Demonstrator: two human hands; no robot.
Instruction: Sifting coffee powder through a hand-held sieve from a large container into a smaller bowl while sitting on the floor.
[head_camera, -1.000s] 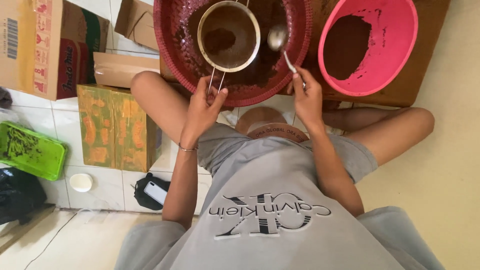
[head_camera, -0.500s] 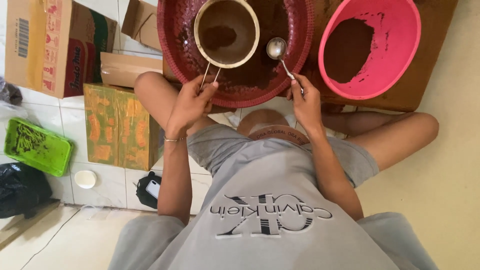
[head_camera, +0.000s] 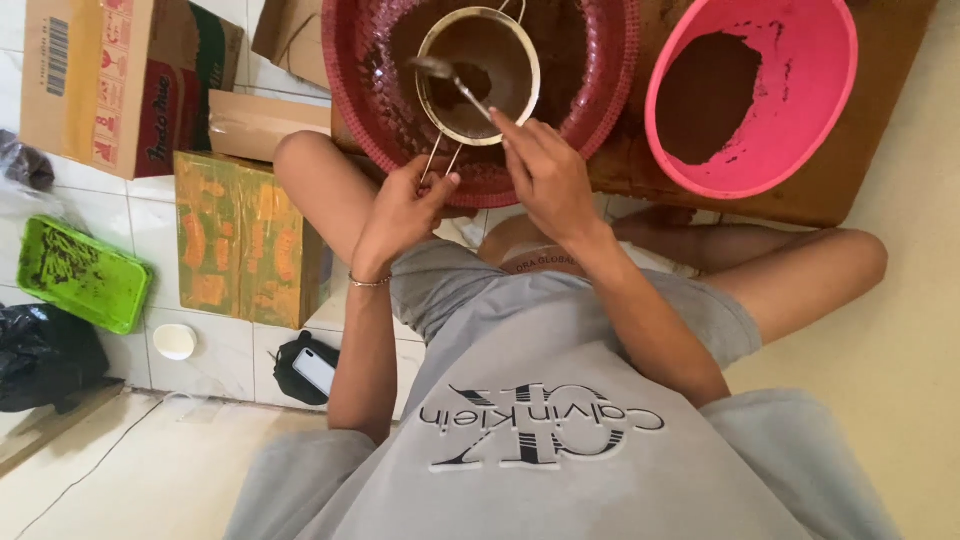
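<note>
Change since half a second ago: the spoon (head_camera: 452, 82) has moved from beside the sieve, over the red basin, to inside the sieve (head_camera: 478, 74). My right hand (head_camera: 548, 178) has swung inward with it, and the spoon bowl now sits in the brown powder on the mesh. Reads as a switch from scooping to working the powder through the mesh. My left hand (head_camera: 400, 212) is in the same place, closed on the sieve's twin wire handle at frame centre, thumb on top. Right hand is closed in a pinch on the spoon's thin handle, fingers stacked along it. The sieve sits upper centre of the frame, held over the red perforated basin (head_camera: 600, 95), roughly level; I can't tell if its rim touches the basin. It's round, pale metal rim, fine mesh, a dark brown heap covering part of the mesh. The basin below it is coated with the same brown powder. Pink bowl (head_camera: 810, 110) at upper right holds more powder, piled to its left side, walls smeared. Both vessels stand on a brown board (head_camera: 850, 190) on the floor. Cardboard boxes (head_camera: 120, 80) at upper left, green tray (head_camera: 85, 275) at left edge, phone (head_camera: 315, 370) on the tiles lower left.
</note>
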